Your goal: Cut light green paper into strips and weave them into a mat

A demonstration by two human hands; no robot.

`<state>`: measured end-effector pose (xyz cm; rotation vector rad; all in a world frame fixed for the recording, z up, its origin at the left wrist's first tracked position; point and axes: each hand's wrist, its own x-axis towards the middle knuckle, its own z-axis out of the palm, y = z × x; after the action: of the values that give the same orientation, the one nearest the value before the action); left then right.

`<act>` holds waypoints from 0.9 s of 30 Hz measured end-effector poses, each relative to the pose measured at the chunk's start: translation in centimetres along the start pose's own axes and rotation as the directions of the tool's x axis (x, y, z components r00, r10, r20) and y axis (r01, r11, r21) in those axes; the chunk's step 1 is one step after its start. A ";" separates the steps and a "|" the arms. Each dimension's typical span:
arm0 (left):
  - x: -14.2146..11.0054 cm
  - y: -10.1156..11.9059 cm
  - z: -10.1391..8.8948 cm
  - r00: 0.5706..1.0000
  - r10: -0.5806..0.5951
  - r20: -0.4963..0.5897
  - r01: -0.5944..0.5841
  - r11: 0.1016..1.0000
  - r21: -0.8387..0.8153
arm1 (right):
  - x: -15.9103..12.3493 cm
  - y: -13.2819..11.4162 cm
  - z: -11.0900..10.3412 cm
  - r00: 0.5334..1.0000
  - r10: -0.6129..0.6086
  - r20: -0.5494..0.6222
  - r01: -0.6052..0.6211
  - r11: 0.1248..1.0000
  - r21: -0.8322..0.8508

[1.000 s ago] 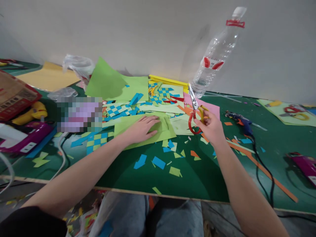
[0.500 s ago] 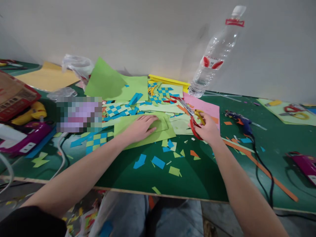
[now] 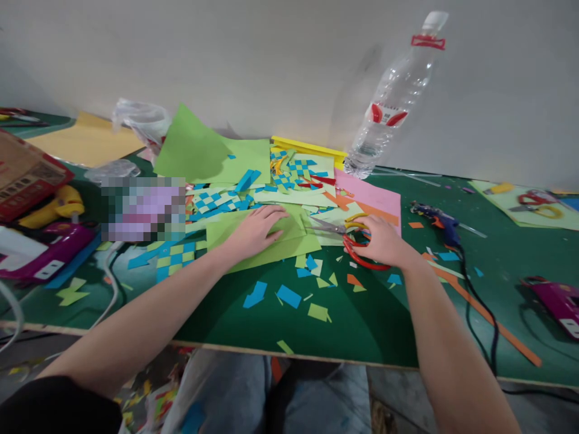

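My left hand rests on a light green paper sheet, its thumb apart from the slightly bent fingers. Part of that sheet is hidden under the palm. My right hand has its fingers through a pair of scissors with one yellow and one red handle loop. Their blades are parted and point left, close to the right part of the green sheet. Beyond my hands lie blue and green woven paper pieces. Nearer me are several paper scraps.
A clear plastic bottle stands by the wall. To the right lie a blue glue gun with its cable, a long orange strip and a purple tool. A brown box and a yellow glue gun are at left.
The scissors have swung from pointing up and away to pointing left, and their blades have opened. My left hand has stayed on the green sheet, its fingers now a little more bent.
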<state>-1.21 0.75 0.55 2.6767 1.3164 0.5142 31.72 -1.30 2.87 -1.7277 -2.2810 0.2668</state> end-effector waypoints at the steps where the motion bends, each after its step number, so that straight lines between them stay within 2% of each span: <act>1: 0.0 0.0 0.0 1.000 0.009 -0.018 -0.009 1.000 -0.008 | 0.0 0.2 0.0 1.000 -0.012 0.016 0.013 1.000 -0.008; 11: 0.2 0.2 0.3 0.966 0.087 -0.244 -0.105 0.992 -0.062 | 0.1 0.4 0.0 0.985 -0.158 0.071 0.157 0.987 0.016; 17: 0.2 0.4 0.1 0.949 0.108 -0.297 -0.134 0.989 -0.068 | 0.1 0.1 -0.4 0.975 -0.206 0.078 0.203 0.978 0.052; 23: 0.1 0.2 0.5 0.958 0.100 -0.267 -0.125 0.989 -0.077 | -0.1 -0.3 -0.9 0.967 -0.236 0.099 0.225 0.968 0.107; 27: 0.1 -0.1 0.9 0.995 0.044 -0.090 -0.050 0.997 -0.067 | -0.1 -0.1 -0.8 0.961 -0.261 0.087 0.250 0.961 0.120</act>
<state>-0.89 0.95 -0.24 2.6623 1.2360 0.6777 31.93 -1.38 3.59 -1.3776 -2.4806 0.4238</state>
